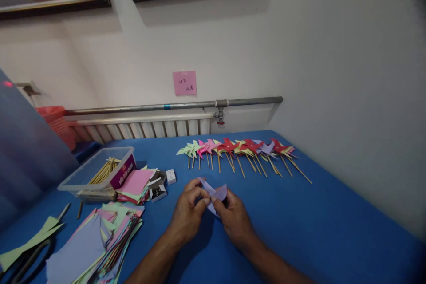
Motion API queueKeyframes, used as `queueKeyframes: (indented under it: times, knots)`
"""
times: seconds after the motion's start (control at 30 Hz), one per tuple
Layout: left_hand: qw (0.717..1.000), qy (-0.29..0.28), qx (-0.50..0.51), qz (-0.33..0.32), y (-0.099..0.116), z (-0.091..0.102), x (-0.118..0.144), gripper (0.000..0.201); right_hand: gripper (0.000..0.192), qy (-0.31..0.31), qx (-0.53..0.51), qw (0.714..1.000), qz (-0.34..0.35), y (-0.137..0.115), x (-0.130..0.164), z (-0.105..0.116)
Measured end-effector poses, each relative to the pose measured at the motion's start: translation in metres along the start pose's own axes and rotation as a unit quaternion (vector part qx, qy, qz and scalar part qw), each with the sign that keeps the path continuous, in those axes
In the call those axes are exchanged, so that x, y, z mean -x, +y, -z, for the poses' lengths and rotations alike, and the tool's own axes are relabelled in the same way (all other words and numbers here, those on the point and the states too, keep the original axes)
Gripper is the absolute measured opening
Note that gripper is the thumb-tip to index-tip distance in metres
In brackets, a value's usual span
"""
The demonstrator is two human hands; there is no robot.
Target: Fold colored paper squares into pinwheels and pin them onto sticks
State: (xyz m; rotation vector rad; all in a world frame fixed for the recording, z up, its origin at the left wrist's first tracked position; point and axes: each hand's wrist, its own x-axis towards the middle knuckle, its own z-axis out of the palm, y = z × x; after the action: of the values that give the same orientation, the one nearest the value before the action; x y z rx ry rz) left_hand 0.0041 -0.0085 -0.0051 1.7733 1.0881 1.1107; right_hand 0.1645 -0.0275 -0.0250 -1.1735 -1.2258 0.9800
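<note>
Between my two hands is a purple paper pinwheel, its points partly folded toward the middle, held just above the blue table. My left hand grips its left side, thumb and fingers pinched near the centre. From the right, my right hand presses its thumb on the paper's middle, with the fingers curled behind. Whether a pin is between the fingertips is hidden. Beyond the hands lies a row of finished-looking pinwheels on wooden sticks, in red, pink, green, yellow and purple.
Left of my hands are small boxes of dark pins, a stack of coloured paper squares and a larger pile of cut paper. A plastic tub holds wooden sticks. Scissors lie at the lower left under green paper.
</note>
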Motion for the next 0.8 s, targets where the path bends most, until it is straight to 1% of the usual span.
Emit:
queueKeyframes:
  times: [0.17, 0.47, 0.63, 0.8]
  knots:
    - [1.0, 0.019, 0.02, -0.006, 0.0, -0.0016, 0.0001, 0.01, 0.028, -0.017, -0.014, 1.0, -0.004, 0.0047, -0.0008, 0.0]
    - [0.999, 0.041, -0.009, -0.022, 0.0024, -0.0057, 0.0014, 0.013, 0.029, -0.016, -0.032, 0.999, -0.02, 0.0042, -0.002, -0.0016]
    - [0.999, 0.05, -0.015, -0.015, 0.0001, -0.0086, 0.0021, 0.013, 0.028, -0.019, -0.06, 0.998, -0.022, 0.0039, -0.0024, -0.0031]
    - [0.998, 0.057, -0.025, -0.007, 0.0022, -0.0085, 0.0027, 0.012, 0.03, -0.023, -0.062, 0.998, -0.023, 0.0034, -0.0032, -0.0021]
